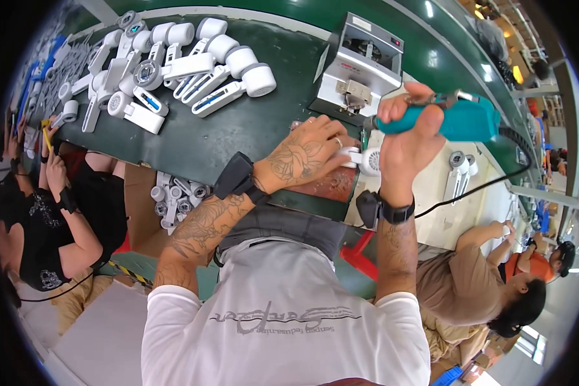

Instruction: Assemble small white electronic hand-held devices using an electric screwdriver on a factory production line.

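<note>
My left hand (309,154) is bent over a small white handheld fan (370,161) with a round grille head, its fingers closed on the handle. Most of that handle is hidden under the fingers. Beneath it lies a worn reddish mat (328,186) at the bench's near edge. In my right hand (410,132) is a teal electric screwdriver (466,121), held roughly level with its tip pointing left, above and beside the fan's head. A black cord runs from its right end. Just beyond both hands stands a silver screw feeder (360,67).
Many white fans (206,67), several with open handles, are heaped on the green bench (251,128) at the far left. Two more fans (458,174) lie on a pale board at right. A box of parts (149,206) sits left below the bench. Co-workers (71,219) flank me.
</note>
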`<action>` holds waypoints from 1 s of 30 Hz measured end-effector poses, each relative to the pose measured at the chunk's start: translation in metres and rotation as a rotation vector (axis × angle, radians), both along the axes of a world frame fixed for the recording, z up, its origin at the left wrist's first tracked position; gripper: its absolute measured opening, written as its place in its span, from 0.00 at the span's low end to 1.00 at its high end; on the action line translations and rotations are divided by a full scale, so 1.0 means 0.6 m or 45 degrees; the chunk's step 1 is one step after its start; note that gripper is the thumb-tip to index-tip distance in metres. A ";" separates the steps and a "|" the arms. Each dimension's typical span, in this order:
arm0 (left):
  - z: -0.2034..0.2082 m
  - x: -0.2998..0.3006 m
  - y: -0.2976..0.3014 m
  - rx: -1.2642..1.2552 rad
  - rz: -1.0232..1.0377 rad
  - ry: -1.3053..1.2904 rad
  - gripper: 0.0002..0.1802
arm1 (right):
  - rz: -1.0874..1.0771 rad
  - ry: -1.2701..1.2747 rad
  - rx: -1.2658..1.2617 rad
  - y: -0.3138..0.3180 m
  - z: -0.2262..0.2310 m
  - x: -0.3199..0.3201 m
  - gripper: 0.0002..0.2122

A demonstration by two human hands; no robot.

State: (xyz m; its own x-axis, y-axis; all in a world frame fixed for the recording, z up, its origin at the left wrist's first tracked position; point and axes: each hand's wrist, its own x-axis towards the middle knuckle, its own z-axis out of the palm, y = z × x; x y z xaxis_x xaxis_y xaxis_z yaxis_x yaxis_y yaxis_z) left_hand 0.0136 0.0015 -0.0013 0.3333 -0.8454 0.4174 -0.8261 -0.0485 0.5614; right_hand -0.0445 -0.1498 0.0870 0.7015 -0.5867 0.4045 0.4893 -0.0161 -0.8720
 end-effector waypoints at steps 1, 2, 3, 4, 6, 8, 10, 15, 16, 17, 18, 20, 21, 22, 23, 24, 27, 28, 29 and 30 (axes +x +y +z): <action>0.000 0.001 0.002 -0.008 0.007 0.004 0.19 | -0.013 -0.054 -0.010 -0.006 -0.006 0.018 0.29; 0.000 0.000 0.004 -0.014 -0.030 -0.012 0.21 | -0.025 -0.109 -0.018 -0.011 -0.012 0.032 0.26; 0.000 -0.001 0.007 -0.019 -0.067 -0.028 0.23 | -0.020 -0.105 -0.022 -0.014 -0.017 0.043 0.26; -0.002 -0.003 0.009 -0.020 -0.060 -0.021 0.23 | -0.038 -0.066 -0.069 -0.017 -0.022 0.051 0.24; -0.005 -0.008 0.013 -0.015 -0.012 -0.037 0.24 | -0.062 -0.022 -0.125 -0.018 -0.030 0.064 0.20; -0.008 -0.005 0.014 -0.011 0.014 -0.048 0.25 | -0.045 -0.032 -0.118 -0.018 -0.036 0.072 0.19; -0.009 -0.006 0.018 0.067 0.026 0.020 0.26 | -0.029 -0.041 -0.105 -0.017 -0.041 0.076 0.18; -0.004 -0.003 0.013 0.068 0.024 0.018 0.26 | -0.003 -0.047 -0.174 -0.027 -0.064 0.080 0.14; -0.005 -0.006 0.012 0.077 0.040 0.007 0.26 | -0.009 -0.047 -0.172 -0.026 -0.062 0.078 0.14; -0.005 -0.006 0.011 0.078 0.032 0.007 0.26 | -0.014 -0.012 -0.179 -0.021 -0.058 0.076 0.18; -0.004 -0.004 0.012 0.084 0.044 0.008 0.26 | -0.021 0.023 -0.185 -0.018 -0.054 0.074 0.21; -0.002 -0.005 0.013 0.087 0.041 0.016 0.26 | 0.004 0.040 -0.144 -0.013 -0.051 0.072 0.21; -0.001 -0.006 0.014 0.115 0.046 0.028 0.27 | 0.041 0.054 -0.101 -0.013 -0.050 0.070 0.21; -0.001 -0.006 0.016 0.143 0.062 0.041 0.27 | 0.054 0.093 -0.079 -0.009 -0.046 0.063 0.22; -0.001 -0.006 0.015 0.143 0.062 0.046 0.27 | 0.054 0.098 -0.079 -0.006 -0.044 0.049 0.22; -0.002 -0.006 0.015 0.128 0.071 0.053 0.26 | 0.034 0.093 -0.015 -0.002 -0.041 0.031 0.18; -0.003 -0.011 0.013 0.096 0.089 0.060 0.26 | 0.006 0.083 0.070 -0.006 -0.040 -0.018 0.18; -0.004 -0.011 0.012 0.077 0.089 0.053 0.26 | 0.014 0.080 0.028 -0.008 -0.039 -0.030 0.20; -0.005 -0.010 0.012 0.078 0.090 0.057 0.26 | 0.022 0.077 -0.013 -0.008 -0.039 -0.038 0.22; -0.007 -0.007 0.014 0.080 0.086 0.040 0.26 | 0.018 0.106 -0.011 -0.006 -0.039 -0.040 0.24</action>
State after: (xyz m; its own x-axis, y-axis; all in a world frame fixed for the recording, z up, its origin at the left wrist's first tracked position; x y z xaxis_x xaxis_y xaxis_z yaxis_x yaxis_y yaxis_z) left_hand 0.0091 0.0097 -0.0057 0.4027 -0.8446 0.3529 -0.8017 -0.1394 0.5812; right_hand -0.0687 -0.1534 0.0638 0.7411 -0.5730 0.3498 0.4156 -0.0177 -0.9094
